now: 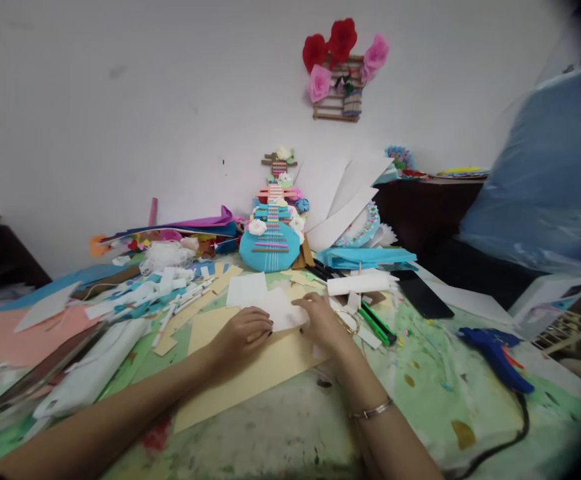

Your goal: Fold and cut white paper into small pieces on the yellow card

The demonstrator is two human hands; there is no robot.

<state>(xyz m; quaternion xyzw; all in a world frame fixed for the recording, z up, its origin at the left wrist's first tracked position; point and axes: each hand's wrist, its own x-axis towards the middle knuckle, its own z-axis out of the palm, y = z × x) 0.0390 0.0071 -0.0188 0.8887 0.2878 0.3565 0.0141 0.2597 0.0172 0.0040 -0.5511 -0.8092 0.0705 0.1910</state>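
A small piece of white paper (285, 312) lies between my two hands, over a larger cream sheet (255, 383) on the table. My left hand (243, 335) is at its left edge, fingers together and curled, with the tips against the paper. On the opposite side, my right hand (320, 321) grips the paper's right edge, its index finger reaching over the top corner. The thumbs are partly hidden. Just behind the left fingers lies another white paper square (246, 289), on the cream sheet's far edge.
A blue guitar-shaped craft (269, 245) stands against the wall. Right of my hands are a green cutter (376, 323), a white roll (359, 285), a black phone (424, 295) and a blue glue gun (495, 357) with its cord. Paper scraps (170, 283) and a white power strip (93, 367) lie left.
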